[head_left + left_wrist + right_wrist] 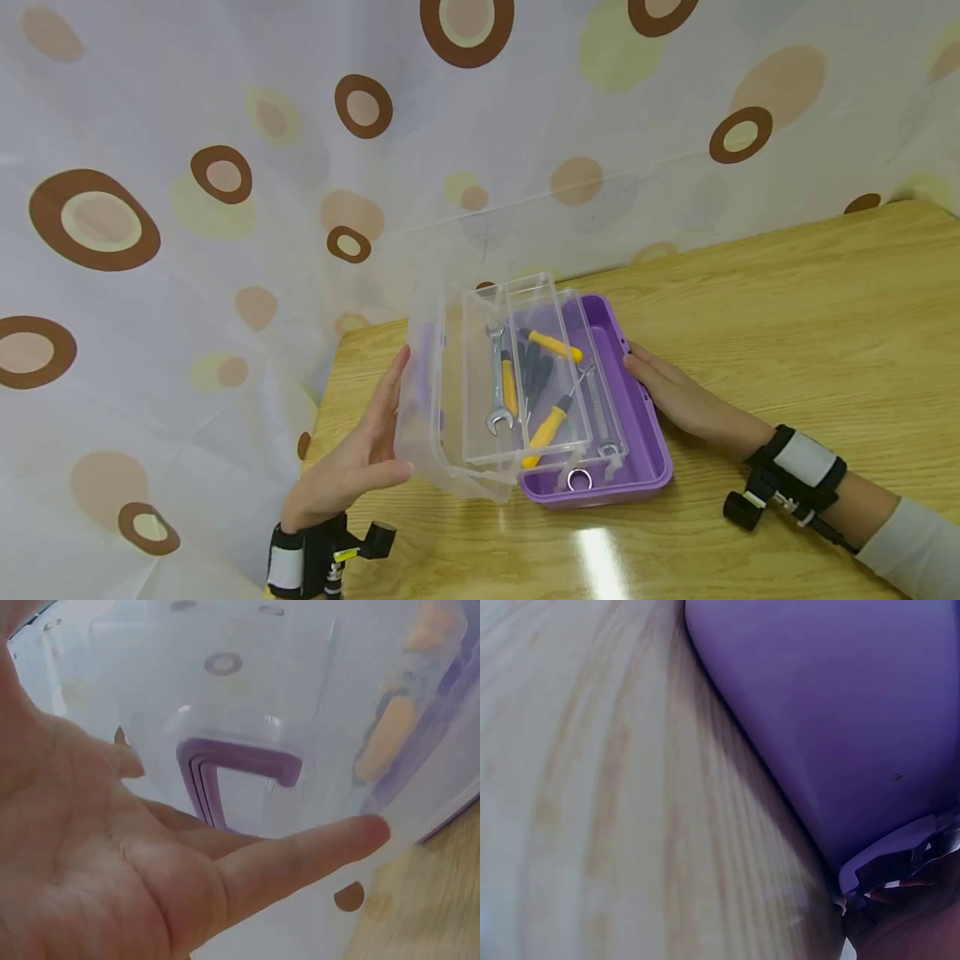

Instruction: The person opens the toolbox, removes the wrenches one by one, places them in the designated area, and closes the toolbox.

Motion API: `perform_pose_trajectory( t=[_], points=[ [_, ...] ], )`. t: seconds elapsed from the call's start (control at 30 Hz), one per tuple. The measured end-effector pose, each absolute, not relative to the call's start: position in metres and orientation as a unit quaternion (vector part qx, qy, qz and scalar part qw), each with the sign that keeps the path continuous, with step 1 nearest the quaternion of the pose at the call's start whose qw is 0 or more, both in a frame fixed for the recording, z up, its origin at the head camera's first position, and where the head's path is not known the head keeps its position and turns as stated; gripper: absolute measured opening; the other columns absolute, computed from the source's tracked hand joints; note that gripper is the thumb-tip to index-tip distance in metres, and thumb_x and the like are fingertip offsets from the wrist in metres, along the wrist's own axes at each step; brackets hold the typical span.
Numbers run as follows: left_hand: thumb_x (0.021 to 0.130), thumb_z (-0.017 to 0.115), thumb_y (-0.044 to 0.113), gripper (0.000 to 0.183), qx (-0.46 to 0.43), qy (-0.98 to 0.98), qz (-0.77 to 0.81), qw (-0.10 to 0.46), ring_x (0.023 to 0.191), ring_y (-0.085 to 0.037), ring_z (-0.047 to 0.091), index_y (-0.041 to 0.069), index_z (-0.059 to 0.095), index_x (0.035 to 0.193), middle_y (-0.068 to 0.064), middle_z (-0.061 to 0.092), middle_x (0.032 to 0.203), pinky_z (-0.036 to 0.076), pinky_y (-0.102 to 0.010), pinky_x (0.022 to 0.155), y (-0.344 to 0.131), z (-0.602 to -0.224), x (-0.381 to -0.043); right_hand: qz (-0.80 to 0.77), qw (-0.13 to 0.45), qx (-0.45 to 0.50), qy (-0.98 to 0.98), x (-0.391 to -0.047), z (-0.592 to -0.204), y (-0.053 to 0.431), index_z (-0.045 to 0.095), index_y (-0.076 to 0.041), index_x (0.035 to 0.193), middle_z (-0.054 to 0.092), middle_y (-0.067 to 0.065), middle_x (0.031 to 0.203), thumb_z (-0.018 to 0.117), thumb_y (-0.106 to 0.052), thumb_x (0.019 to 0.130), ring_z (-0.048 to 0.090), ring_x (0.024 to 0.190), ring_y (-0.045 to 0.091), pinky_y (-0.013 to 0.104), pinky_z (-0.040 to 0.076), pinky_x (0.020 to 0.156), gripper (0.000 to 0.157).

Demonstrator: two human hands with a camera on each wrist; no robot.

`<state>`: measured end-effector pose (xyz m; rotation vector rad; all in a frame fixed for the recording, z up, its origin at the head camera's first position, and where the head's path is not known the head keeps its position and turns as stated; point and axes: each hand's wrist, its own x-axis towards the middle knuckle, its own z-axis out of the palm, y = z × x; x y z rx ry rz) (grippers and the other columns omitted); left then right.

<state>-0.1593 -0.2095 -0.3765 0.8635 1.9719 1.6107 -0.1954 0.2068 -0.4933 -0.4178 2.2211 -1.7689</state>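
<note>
A purple toolbox (637,433) stands on the table, its clear lid (417,417) swung up on the left. A clear tray (480,450) sits over the box. Through the plastic show a double-ended wrench (497,379), yellow-handled screwdrivers (546,432), dark handles and a second wrench (602,421). My left hand (348,458) rests on the lid's outer side with fingers and thumb spread straight; the left wrist view shows the lid's purple handle (240,760). At the box's right wall, my right hand (678,396) touches the side by a purple latch (885,851), fingertips partly hidden.
A metal ring (579,480) lies at the box's near end. The wooden table (787,333) extends to the right and in front. Behind and to the left hangs a white patterned sheet (285,208). Both wrists wear black straps with small cameras.
</note>
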Motion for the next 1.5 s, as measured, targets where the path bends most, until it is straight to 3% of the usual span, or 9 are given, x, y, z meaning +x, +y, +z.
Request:
perform_pose_trajectory(
  t=[0.13, 0.23, 0.33, 0.53, 0.67, 0.8, 1.03, 1.17, 1.5],
  points=[
    [0.107, 0.050, 0.055, 0.084, 0.250, 0.764, 0.567, 0.181, 0.158, -0.028, -0.021, 0.041, -0.007, 0.167, 0.012, -0.019, 0.172, 0.003, -0.083, 0.114, -0.196, -0.375, -0.153, -0.609, 0.137, -0.147, 0.767, -0.196, -0.495, 0.207, 0.006, -0.005, 0.168, 0.008, 0.023, 0.174, 0.026, -0.043, 0.116, 0.006, 0.159, 0.044, 0.068, 0.010, 0.124, 0.067],
    [0.110, 0.043, 0.050, 0.074, 0.194, 0.796, 0.552, 0.155, 0.159, -0.025, -0.016, 0.045, -0.004, 0.166, 0.015, -0.014, 0.172, 0.005, -0.081, 0.117, -0.184, -0.372, -0.147, -0.609, 0.138, -0.146, 0.767, -0.197, -0.495, 0.207, 0.005, -0.006, 0.169, 0.008, 0.023, 0.174, 0.025, -0.043, 0.116, 0.006, 0.159, 0.044, 0.067, 0.010, 0.124, 0.068],
    [0.111, 0.046, 0.040, 0.074, 0.165, 0.815, 0.539, 0.134, 0.159, -0.018, -0.013, 0.043, -0.003, 0.167, 0.018, -0.009, 0.173, -0.005, -0.073, 0.122, -0.177, -0.368, -0.144, -0.609, 0.134, -0.147, 0.767, -0.197, -0.496, 0.208, 0.006, -0.005, 0.168, 0.009, 0.023, 0.174, 0.025, -0.043, 0.116, 0.008, 0.158, 0.044, 0.067, 0.011, 0.124, 0.067],
    [0.109, 0.053, 0.037, 0.081, 0.152, 0.821, 0.539, 0.114, 0.160, -0.018, -0.013, 0.032, -0.002, 0.169, 0.012, -0.007, 0.175, -0.005, -0.063, 0.127, -0.175, -0.364, -0.143, -0.605, 0.135, -0.144, 0.771, -0.197, -0.495, 0.208, 0.006, -0.006, 0.168, 0.008, 0.024, 0.173, 0.026, -0.043, 0.116, 0.007, 0.158, 0.045, 0.069, 0.011, 0.123, 0.068],
    [0.107, 0.056, 0.040, 0.086, 0.141, 0.815, 0.551, 0.112, 0.161, -0.025, -0.005, 0.026, -0.002, 0.170, 0.005, -0.007, 0.176, 0.002, -0.060, 0.128, -0.174, -0.364, -0.143, -0.604, 0.137, -0.144, 0.772, -0.196, -0.495, 0.208, 0.006, -0.005, 0.168, 0.009, 0.024, 0.173, 0.025, -0.043, 0.116, 0.010, 0.158, 0.045, 0.068, 0.013, 0.123, 0.067],
    [0.106, 0.059, 0.038, 0.088, 0.124, 0.812, 0.559, 0.117, 0.161, -0.028, 0.002, 0.028, -0.002, 0.169, 0.004, -0.007, 0.176, 0.010, -0.060, 0.127, -0.172, -0.363, -0.141, -0.602, 0.137, -0.143, 0.774, -0.196, -0.495, 0.208, 0.006, -0.004, 0.168, 0.010, 0.025, 0.173, 0.025, -0.043, 0.116, 0.011, 0.158, 0.045, 0.068, 0.014, 0.123, 0.068],
    [0.107, 0.056, 0.037, 0.086, 0.117, 0.819, 0.551, 0.113, 0.160, -0.028, 0.001, 0.029, -0.002, 0.169, 0.005, -0.007, 0.175, 0.009, -0.062, 0.127, -0.172, -0.362, -0.140, -0.605, 0.137, -0.143, 0.771, -0.197, -0.494, 0.207, 0.006, -0.004, 0.168, 0.009, 0.025, 0.173, 0.025, -0.043, 0.116, 0.008, 0.158, 0.045, 0.068, 0.012, 0.123, 0.068],
    [0.110, 0.052, 0.036, 0.080, 0.115, 0.823, 0.546, 0.107, 0.159, -0.030, 0.010, 0.026, 0.000, 0.170, 0.002, -0.005, 0.176, 0.016, -0.062, 0.126, -0.174, -0.361, -0.141, -0.611, 0.140, -0.149, 0.765, -0.197, -0.492, 0.207, 0.004, -0.005, 0.168, 0.007, 0.024, 0.173, 0.024, -0.042, 0.116, 0.007, 0.158, 0.046, 0.068, 0.011, 0.123, 0.067],
    [0.113, 0.039, 0.048, 0.068, 0.112, 0.863, 0.479, 0.115, 0.161, -0.020, -0.010, 0.024, 0.010, 0.170, 0.006, -0.005, 0.176, -0.001, -0.062, 0.127, -0.188, -0.355, -0.137, -0.614, 0.140, -0.148, 0.763, -0.196, -0.493, 0.207, 0.004, -0.005, 0.168, 0.004, 0.022, 0.174, 0.025, -0.043, 0.116, 0.002, 0.159, 0.043, 0.068, 0.007, 0.124, 0.068]
  ],
)
